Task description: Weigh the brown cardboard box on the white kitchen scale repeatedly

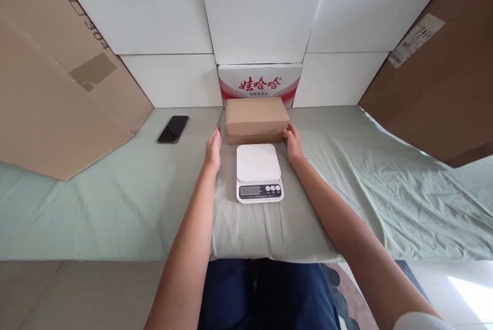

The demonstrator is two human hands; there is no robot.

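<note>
Dark blue trousers fill the bottom of my view at 6 o'clock, cut off by the frame, and my two forearms run up from there. My left hand lies flat and open beside the left end of the small cardboard box, fingertips near its lower corner; I cannot tell whether they touch. My right hand is open too, fingers against the box's right end, gripping nothing. That box sits at 12 o'clock, just behind the white kitchen scale, whose display is too small to read. Behind the box a red-and-white printed carton is half hidden. Everything rests on a wrinkled pale green cloth whose front edge hangs over at 6 o'clock. A black phone lies well apart at 10 o'clock. White boards wall the back, brown cardboard sheets lean in at 9 and 3 o'clock, leaving open cloth on both sides.
</note>
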